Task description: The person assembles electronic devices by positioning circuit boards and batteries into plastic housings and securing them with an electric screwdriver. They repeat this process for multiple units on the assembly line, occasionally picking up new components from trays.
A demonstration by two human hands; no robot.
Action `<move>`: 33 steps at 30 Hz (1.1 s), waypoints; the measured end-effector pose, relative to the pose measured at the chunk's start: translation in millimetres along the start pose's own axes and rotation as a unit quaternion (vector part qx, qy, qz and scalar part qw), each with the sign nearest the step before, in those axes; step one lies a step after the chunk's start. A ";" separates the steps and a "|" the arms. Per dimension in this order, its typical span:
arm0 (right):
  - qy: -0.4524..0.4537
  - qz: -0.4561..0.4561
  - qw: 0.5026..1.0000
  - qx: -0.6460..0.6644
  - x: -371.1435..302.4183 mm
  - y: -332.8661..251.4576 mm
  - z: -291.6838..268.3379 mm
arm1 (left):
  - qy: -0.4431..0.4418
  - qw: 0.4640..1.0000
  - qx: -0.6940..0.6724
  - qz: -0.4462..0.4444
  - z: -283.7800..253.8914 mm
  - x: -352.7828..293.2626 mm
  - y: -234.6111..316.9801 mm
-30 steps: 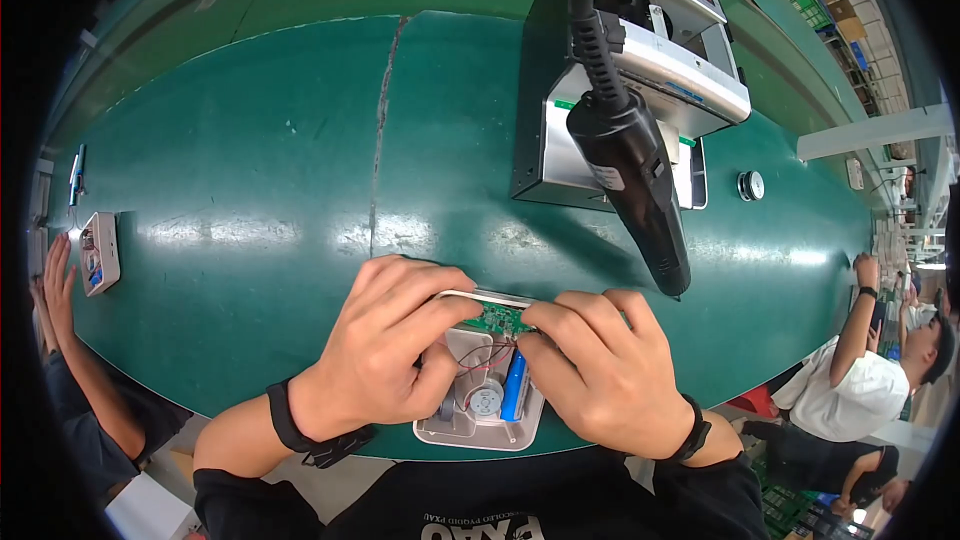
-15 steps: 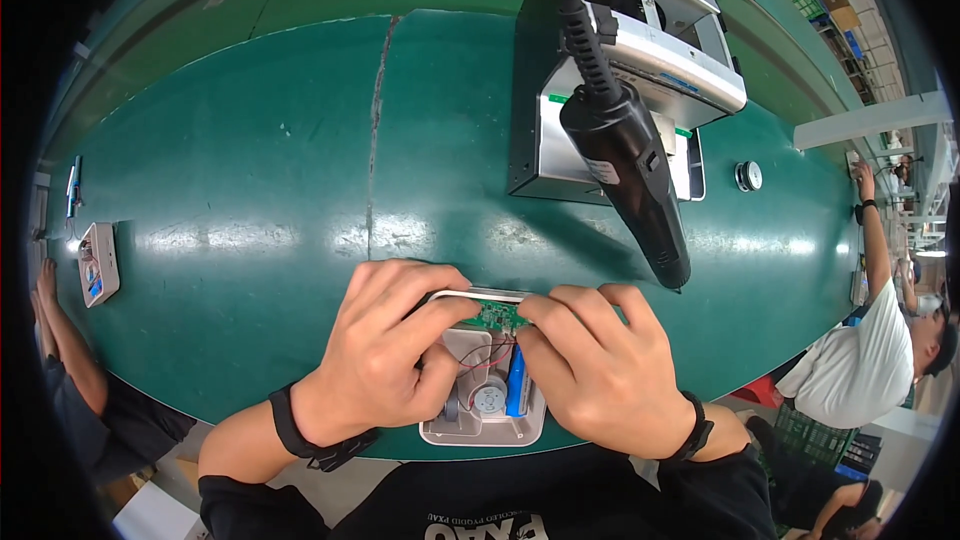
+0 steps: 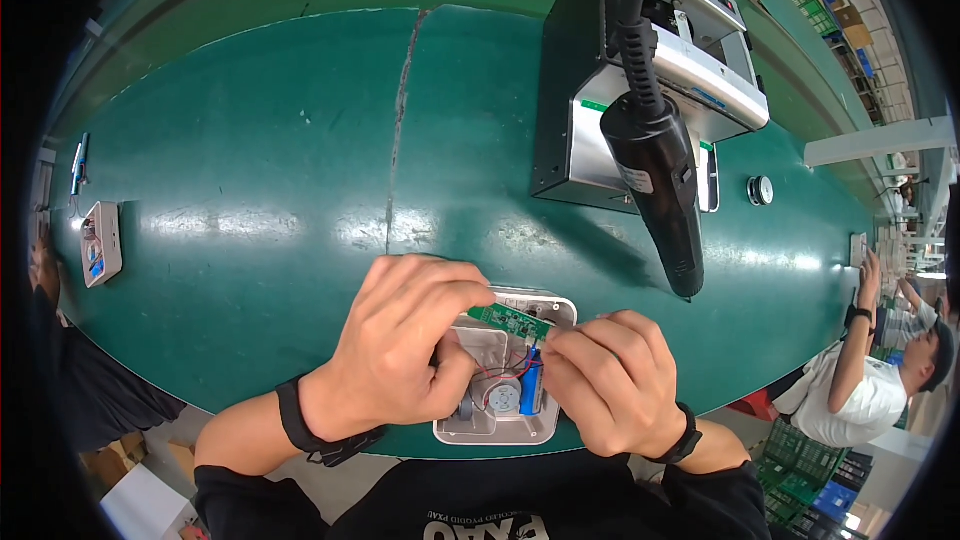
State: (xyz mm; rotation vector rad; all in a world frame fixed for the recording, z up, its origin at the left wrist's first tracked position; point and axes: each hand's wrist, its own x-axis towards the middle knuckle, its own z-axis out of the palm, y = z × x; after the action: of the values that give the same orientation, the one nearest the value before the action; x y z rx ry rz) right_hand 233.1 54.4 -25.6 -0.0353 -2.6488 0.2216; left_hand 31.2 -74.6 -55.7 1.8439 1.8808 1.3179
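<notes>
Between my two hands, a small green circuit board (image 3: 508, 320) is held tilted over an open, light grey plastic housing (image 3: 497, 436). My left hand (image 3: 408, 350) is closed, with its fingers pinching the board's left end. My right hand (image 3: 612, 380) is closed at the board's right end, its fingertips partly hidden. Thin red and black wires (image 3: 487, 374) run beneath the board into the housing. Inside sit a blue cylindrical battery (image 3: 532, 386) and a round silver speaker-like part (image 3: 504, 398). My hands cover parts of the housing's sides.
A black corded handheld tool (image 3: 660, 190) hangs over the green table (image 3: 250, 160), before a grey and black machine (image 3: 570, 120). A small round metal part (image 3: 760, 190) lies to the right. Another housing with parts (image 3: 102, 245) stands far left. Co-workers are at both sides.
The board has turned, its right end now lower and its component face more exposed. The housing's far edge has come into sight. My right hand has shifted slightly right and down.
</notes>
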 end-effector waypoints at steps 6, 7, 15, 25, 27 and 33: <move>0.020 0.030 0.999 0.014 -2.8 5.3 2.2 | -0.007 1.000 -0.029 -0.008 -1.0 2.2 1.0; 0.011 0.037 0.999 0.009 -2.2 6.0 1.0 | -0.004 0.999 -0.042 -0.016 0.2 0.8 0.1; -0.014 0.033 0.999 -0.008 0.5 4.6 -2.8 | -0.001 0.996 -0.082 -0.032 4.8 1.3 0.5; -0.030 0.023 0.999 0.026 4.1 10.6 -6.7 | -0.037 0.994 -0.100 -0.040 4.2 2.3 6.3; -0.024 0.033 0.999 0.033 2.5 11.2 -5.5 | -0.039 0.994 -0.101 -0.032 3.8 3.2 6.7; -0.014 0.049 0.998 0.037 1.0 10.0 -3.9 | -0.042 0.993 -0.109 -0.027 3.5 3.7 7.4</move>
State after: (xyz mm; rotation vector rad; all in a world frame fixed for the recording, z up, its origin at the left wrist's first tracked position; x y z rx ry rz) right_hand 233.8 64.9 -23.3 -0.1400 -2.6670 0.3549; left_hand 38.1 -71.0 -51.0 1.7009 1.6590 1.3453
